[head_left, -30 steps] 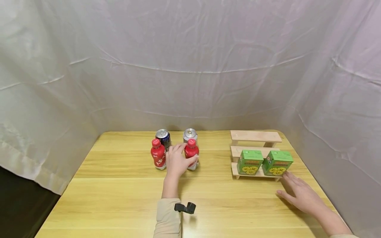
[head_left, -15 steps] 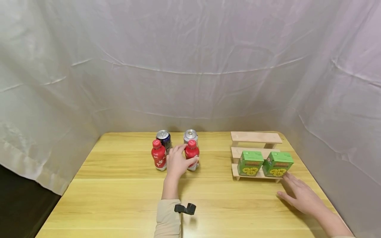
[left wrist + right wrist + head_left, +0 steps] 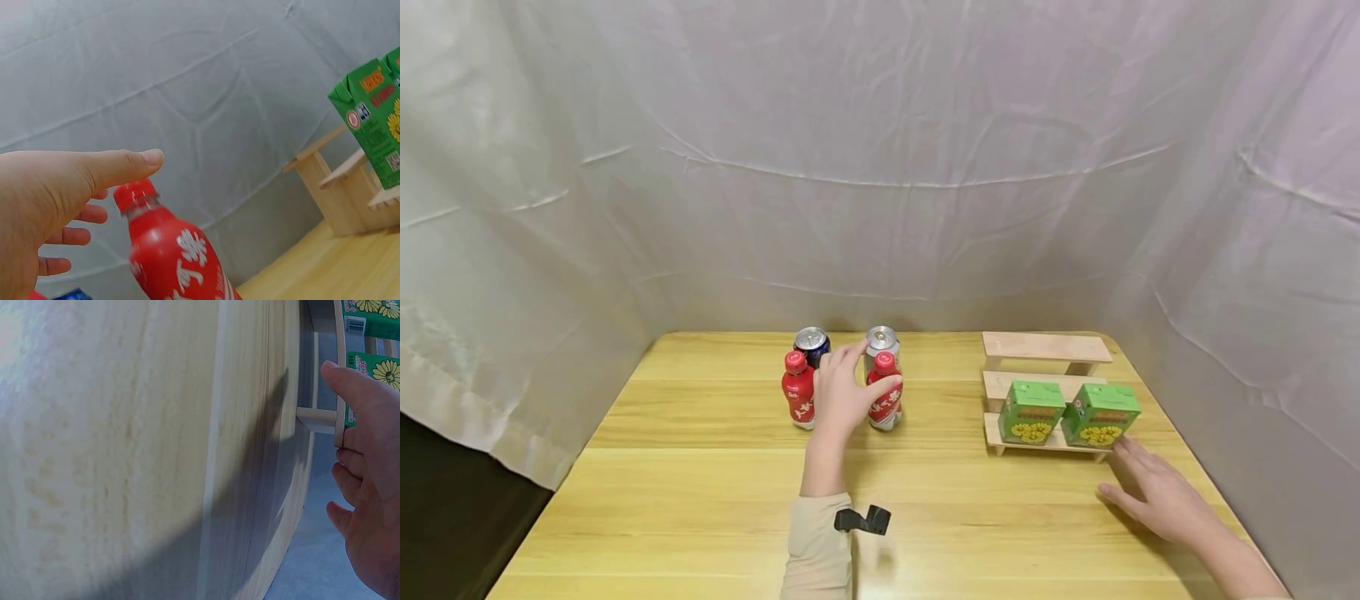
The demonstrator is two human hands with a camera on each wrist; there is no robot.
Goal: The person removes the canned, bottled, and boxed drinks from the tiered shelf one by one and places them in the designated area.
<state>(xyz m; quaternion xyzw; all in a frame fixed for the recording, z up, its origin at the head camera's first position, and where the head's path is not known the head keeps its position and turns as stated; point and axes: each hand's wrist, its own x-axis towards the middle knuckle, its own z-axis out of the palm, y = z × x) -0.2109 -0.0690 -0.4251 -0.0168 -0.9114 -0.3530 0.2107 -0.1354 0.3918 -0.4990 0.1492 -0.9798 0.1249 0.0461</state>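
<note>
My left hand (image 3: 842, 398) is at the right-hand red drink bottle (image 3: 884, 402), its thumb and fingers spread apart. In the left wrist view the straight thumb passes above the bottle's red cap (image 3: 135, 195), and the other fingers lie to the left of it. A second red bottle (image 3: 799, 398) stands to the left of that hand. Behind the two bottles are a dark blue can (image 3: 812, 340) and a silver can (image 3: 882, 338). My right hand (image 3: 1165, 497) reaches with extended fingers to the front right corner of the wooden stand (image 3: 1047, 343), just below a green drink carton (image 3: 1102, 413).
Another green carton (image 3: 1032, 412) is beside the first on the stand's lowest step; the two upper steps bear nothing. A black wrist mount (image 3: 862, 520) sticks out from the left sleeve. Pale curtains (image 3: 880, 208) surround the wooden table (image 3: 700, 500) behind and at the sides.
My left hand has loosened from the right-hand red bottle and lifted a little, its fingers widening. The bottle stays standing, and my right hand keeps its place by the stand.
</note>
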